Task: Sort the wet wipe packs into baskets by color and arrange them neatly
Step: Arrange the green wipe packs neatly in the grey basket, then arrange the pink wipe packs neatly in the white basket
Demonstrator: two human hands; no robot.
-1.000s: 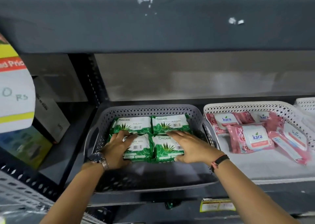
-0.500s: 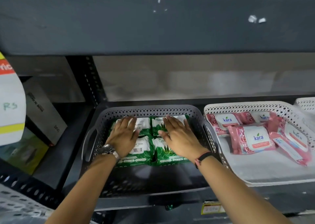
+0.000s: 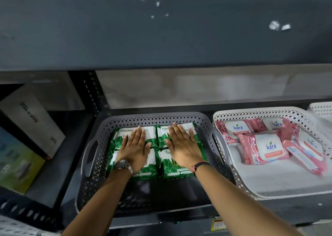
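Observation:
Several green wet wipe packs (image 3: 116, 142) lie flat in a two-by-two block at the back of a grey perforated basket (image 3: 89, 187). My left hand (image 3: 134, 149) presses flat on the left packs, fingers together and stretched out. My right hand (image 3: 183, 146) lies flat on the right packs in the same way. Neither hand grips anything. Several pink wet wipe packs (image 3: 265, 148) lie loosely and askew in a white perforated basket (image 3: 251, 111) to the right.
Both baskets stand on a dark metal shelf under a low grey shelf board (image 3: 161, 38). A perforated upright (image 3: 89, 92) divides off the left bay, which holds boxes (image 3: 36, 126). Another white basket (image 3: 321, 110) shows at the far right edge.
Both hands moved from gripping the front green packs to lying flat farther back on top of the block. The view has shifted slightly to the right.

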